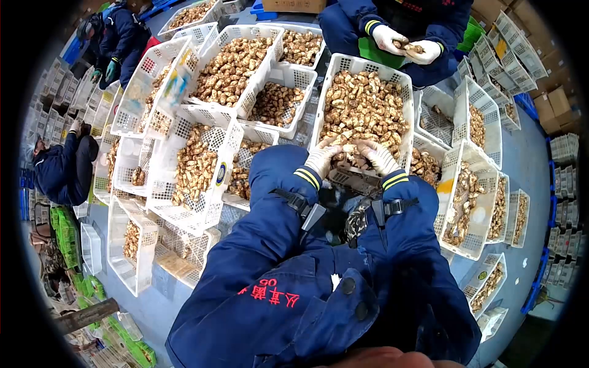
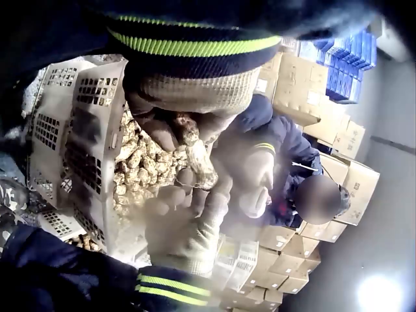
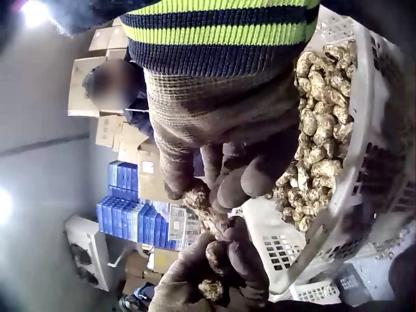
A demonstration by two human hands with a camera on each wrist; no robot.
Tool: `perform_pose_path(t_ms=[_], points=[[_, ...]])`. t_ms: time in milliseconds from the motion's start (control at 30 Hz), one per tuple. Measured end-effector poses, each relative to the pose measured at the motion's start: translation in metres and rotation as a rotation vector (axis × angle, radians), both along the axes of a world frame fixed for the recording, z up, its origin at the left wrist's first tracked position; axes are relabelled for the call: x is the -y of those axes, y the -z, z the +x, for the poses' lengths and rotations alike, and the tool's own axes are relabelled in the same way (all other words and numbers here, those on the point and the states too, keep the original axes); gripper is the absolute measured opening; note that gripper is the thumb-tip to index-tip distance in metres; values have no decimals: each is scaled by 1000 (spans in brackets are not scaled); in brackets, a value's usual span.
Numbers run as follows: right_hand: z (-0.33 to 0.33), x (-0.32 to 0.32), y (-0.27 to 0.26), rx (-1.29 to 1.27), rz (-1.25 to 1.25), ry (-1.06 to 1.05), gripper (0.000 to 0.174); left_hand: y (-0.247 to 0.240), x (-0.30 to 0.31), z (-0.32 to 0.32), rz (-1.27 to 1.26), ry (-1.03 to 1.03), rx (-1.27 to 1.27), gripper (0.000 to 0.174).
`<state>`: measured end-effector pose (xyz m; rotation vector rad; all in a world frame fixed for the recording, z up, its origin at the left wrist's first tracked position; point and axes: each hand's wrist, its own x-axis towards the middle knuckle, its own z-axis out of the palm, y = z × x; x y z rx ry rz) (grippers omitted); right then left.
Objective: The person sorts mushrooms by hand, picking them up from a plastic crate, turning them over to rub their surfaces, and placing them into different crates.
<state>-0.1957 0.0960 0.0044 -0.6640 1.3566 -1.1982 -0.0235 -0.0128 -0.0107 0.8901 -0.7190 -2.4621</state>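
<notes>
A person in a dark blue jacket with yellow-striped cuffs leans over a white lattice crate point(image 1: 362, 62) that stands just ahead of them, heaped with brown-and-cream mushrooms point(image 1: 365, 110). Both hands wear knitted work gloves and meet at the near edge of the heap, side by side and almost touching. The left hand point(image 1: 323, 158) has its fingers point(image 3: 229, 255) curled round a small mushroom point(image 3: 211, 288), held low against the palm. The right hand point(image 1: 377, 156) has its fingers point(image 3: 250, 182) bent inward and pinches a knobbly mushroom point(image 3: 195, 196) between thumb and fingertips, just above the left hand. From the right wrist camera the crate wall point(image 3: 364, 169) rises on the right, with mushrooms piled inside it. To the left in the head view, more white crates point(image 1: 156, 190) of mushrooms stand crowded and tilted against each other on the grey floor point(image 1: 527, 159). On the far side of the crate, another worker point(image 1: 343, 24) in the same blue jacket holds mushrooms in white-gloved hands point(image 1: 408, 46). Stacked cardboard boxes point(image 2: 305, 84) stand behind that worker in the left wrist view.
</notes>
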Motion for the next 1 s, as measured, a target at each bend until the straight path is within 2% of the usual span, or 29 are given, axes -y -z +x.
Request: perform_pose_path(t_ms=[133,167,200,233,267,300,333,367,400,433,467,500,533,567,600,633,667,733,767,800,867,933,1000], points=[[-6,-5,4,-93,22,-14,40,0,11,4,-62,-128,-81,41],[-6,-5,6,-297,-49,-102,37,-3,17,8,-57,-147,-79,39],[-4,-8,-3,-366,45,-223,37,-4,25,15,-52,-168,-76,37],[-5,-11,7,-401,-2,-371,37,-33,31,28,-134,-132,-182,33],[-5,-13,18,-433,-50,-520,37,-35,41,38,-88,-207,-242,36],[7,-16,-9,-321,208,-591,34,-50,49,51,-95,-275,-240,32],[13,-12,-21,-339,319,-734,33,-81,51,66,-62,-358,-127,32],[16,-11,-25,-367,371,-725,32,-57,76,86,-188,-374,-134,34],[17,-12,-27,-394,422,-716,30,-82,78,102,-163,-523,-88,33],[10,-10,-12,-536,374,-691,28,-50,110,136,-258,-419,-252,34],[-2,-13,24,-966,103,-547,28,-67,113,156,-232,-624,-41,33],[-10,-9,29,-1030,129,-420,30,-83,119,173,-252,-713,59,33],[-17,-4,32,-1089,156,-294,33,-60,142,207,-305,-796,50,30],[-21,-3,38,-1080,175,-150,33,-69,142,233,-157,-901,137,26],[-23,0,44,-1068,194,-8,34,-30,173,276,-130,-1032,106,21],[-25,7,45,-1178,179,-34,35,-16,181,303,-98,-1183,46,19],[-23,19,32,-1278,278,-207,33,-14,182,320,-107,-1227,30,17],[-15,28,40,-1596,82,-335,31,-16,177,324,-92,-1325,16,15],[-11,37,43,-1755,39,-440,27,2,181,325,-198,-1165,27,13],[-11,45,54,-1739,108,-537,25,21,190,328,-301,-1006,36,13],[-12,53,66,-1818,194,-615,25,-61,141,247,-44,-1055,-32,11],[-20,61,72,-1843,154,-662,25,-74,126,202,-228,-757,-146,18],[-19,46,46,-1755,23,-574,27,-93,100,148,-111,-617,-42,24]])
